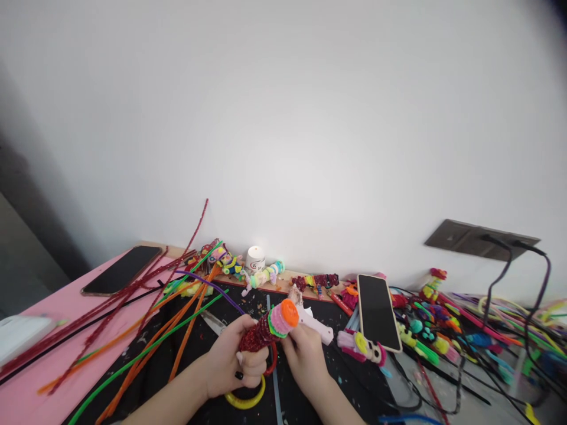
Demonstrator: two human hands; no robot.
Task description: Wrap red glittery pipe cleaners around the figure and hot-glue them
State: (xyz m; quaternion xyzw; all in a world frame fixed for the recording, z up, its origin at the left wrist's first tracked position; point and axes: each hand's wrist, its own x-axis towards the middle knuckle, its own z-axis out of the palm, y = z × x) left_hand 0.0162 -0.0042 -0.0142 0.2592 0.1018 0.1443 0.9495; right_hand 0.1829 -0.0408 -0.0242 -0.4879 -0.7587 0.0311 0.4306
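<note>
My left hand [241,357] is closed around a pipe-cleaner figure [261,333], a tilted dark red glittery roll with green and pink bands and an orange end. Close by on the right, my right hand [305,351] is wrapped round a pale hot glue gun [316,326], whose stained nozzle points up and away. Part of the glue gun is hidden behind the fingers and the orange end. Under my left hand lie scissors, with a yellow handle loop [245,400] and a metal blade [212,323] showing on the black mat [296,407].
Long red, orange and green pipe cleaners [155,342] cross the pink surface [106,345] at left, beside a dark phone [121,270]. A paper cup [256,258] and finished figures line the wall. At right are another phone [378,313], a pink figure [361,346], cords and heaped pipe cleaners.
</note>
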